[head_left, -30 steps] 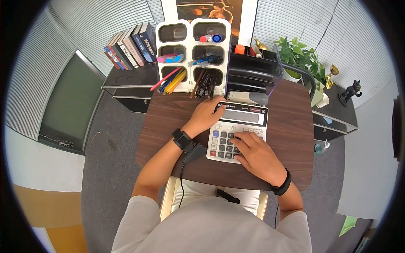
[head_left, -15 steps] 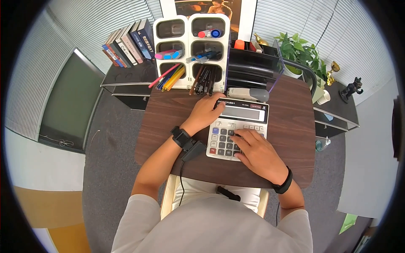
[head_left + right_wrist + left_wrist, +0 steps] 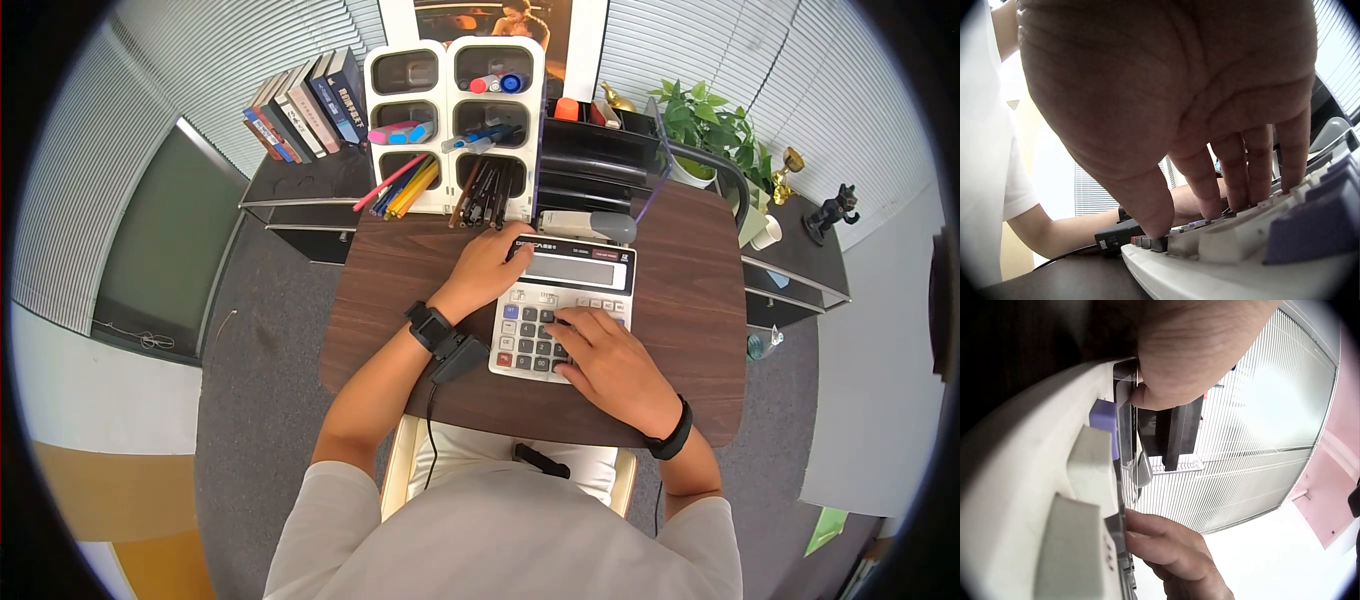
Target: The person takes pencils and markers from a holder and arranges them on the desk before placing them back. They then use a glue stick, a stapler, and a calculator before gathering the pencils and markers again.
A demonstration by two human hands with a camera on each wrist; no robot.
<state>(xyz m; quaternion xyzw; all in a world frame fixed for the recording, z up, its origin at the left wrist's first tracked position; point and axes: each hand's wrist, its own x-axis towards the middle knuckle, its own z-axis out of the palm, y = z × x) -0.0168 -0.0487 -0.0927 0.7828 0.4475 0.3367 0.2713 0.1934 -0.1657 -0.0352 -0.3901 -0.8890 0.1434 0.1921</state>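
Observation:
A white desk calculator [image 3: 505, 345] with a grey display [image 3: 570, 270] lies on the brown wooden table [image 3: 690, 290]. At its upper left corner, my left hand [image 3: 482, 272] holds it, thumb over the display's edge and the other fingers at the top rim. My right hand [image 3: 622, 368] is spread above the number keys, fingers bent slightly down. In the right wrist view its fingertips [image 3: 1211, 209] come down onto the keys, with the thumb at the near edge. From the left wrist, the light keys [image 3: 1072, 550] and a purple key [image 3: 1104, 422] show close up.
Behind the calculator lies a grey-and-white object [image 3: 585, 226]. A white organizer [image 3: 450, 120] with pens and pencils stands at the back, beside a black rack [image 3: 595, 160]. A black device [image 3: 460, 360] is strapped at my left wrist. Books [image 3: 310, 105] and a potted plant [image 3: 700, 130] stand farther off.
The head view has shifted slightly. Both hands keep nearly the same places on the calculator, the right fingers still at the keys.

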